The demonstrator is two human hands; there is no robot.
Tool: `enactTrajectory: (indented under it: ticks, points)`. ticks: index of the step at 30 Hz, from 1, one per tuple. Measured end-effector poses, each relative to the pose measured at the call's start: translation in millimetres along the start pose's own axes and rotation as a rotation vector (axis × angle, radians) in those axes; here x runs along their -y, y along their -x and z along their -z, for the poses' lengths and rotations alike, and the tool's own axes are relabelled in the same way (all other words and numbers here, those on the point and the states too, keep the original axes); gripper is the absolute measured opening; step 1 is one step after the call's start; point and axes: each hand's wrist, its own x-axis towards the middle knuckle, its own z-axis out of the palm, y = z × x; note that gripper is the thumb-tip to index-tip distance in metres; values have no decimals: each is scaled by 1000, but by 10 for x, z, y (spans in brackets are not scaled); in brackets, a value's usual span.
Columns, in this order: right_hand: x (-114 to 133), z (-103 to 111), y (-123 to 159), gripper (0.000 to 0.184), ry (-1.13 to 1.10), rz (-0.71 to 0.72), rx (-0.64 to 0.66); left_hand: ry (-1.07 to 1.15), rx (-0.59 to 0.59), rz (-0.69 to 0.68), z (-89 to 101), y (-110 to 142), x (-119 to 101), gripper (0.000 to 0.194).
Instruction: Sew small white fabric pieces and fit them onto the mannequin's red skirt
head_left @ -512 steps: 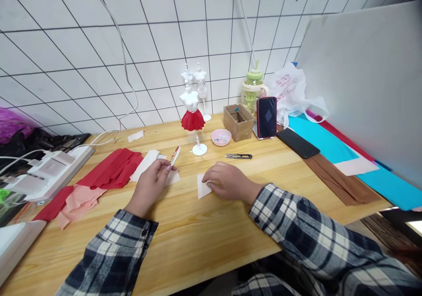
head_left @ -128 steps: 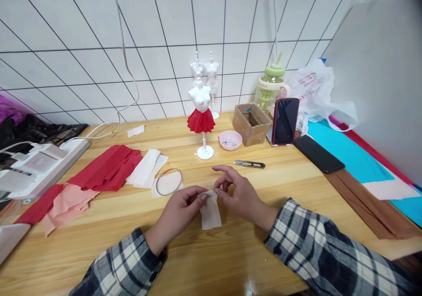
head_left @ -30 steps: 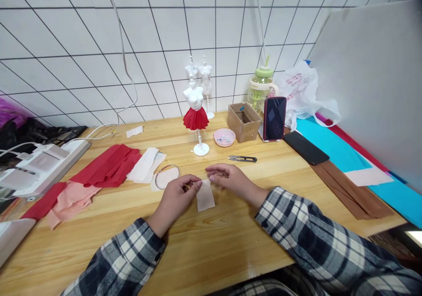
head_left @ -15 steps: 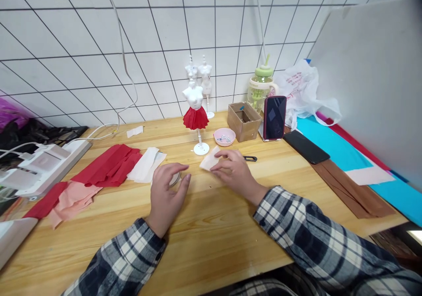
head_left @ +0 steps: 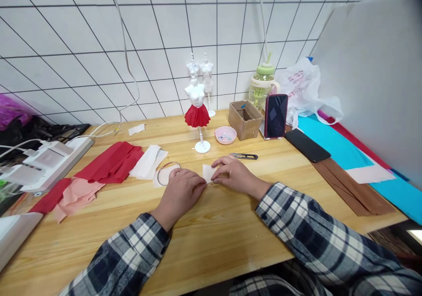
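Observation:
A small pale piece of paper (head_left: 208, 172) lies on the wooden table (head_left: 214, 239) between my hands. My left hand (head_left: 183, 190) pinches its near edge with curled fingers. My right hand (head_left: 233, 175) pinches it from the right side. A thin ring (head_left: 165, 171) rests on a pale scrap just left of my left hand. A white doll mannequin in a red pleated skirt (head_left: 197, 115) stands behind the paper.
Red, pink and white paper sheets (head_left: 108, 164) lie at the left. Small snips (head_left: 244, 156), a pink bowl (head_left: 225, 135), a cardboard box (head_left: 243, 119), an upright phone (head_left: 275, 116), a flat phone (head_left: 307, 145) and coloured sheets (head_left: 343, 155) sit right. A power strip (head_left: 49, 160) is far left.
Half a second ago my right hand alone held the paper farther back, my left hand lying flat by the ring. Both hands have come together and pinch the paper nearer to me.

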Motion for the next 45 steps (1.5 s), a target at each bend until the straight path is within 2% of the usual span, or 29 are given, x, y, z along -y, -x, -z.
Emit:
enactTrajectory:
  ticks: [3, 5, 10, 13, 21, 34, 45]
  points:
    - [85, 31, 10, 27, 17, -7, 32, -36, 0, 4, 1, 5, -24, 22]
    - [152, 54, 16, 33, 37, -5, 54, -62, -1, -2, 7, 9, -40, 22]
    - [223, 44, 19, 13, 121, 4, 142, -81, 22, -15, 19, 9, -59, 24]
    - [200, 22, 20, 12, 134, -19, 181, -53, 32, -8, 19, 5, -59, 23]
    - [186, 2, 10, 7, 143, -127, 177, 17, 54, 22, 11, -2, -58, 21]
    - [191, -28, -34, 11, 84, -305, 189, 94, 41, 111, -37, -24, -4, 15]
    - [247, -38, -95, 12, 187, -324, 197, 46, -11, 189, -104, -40, 8, 17]
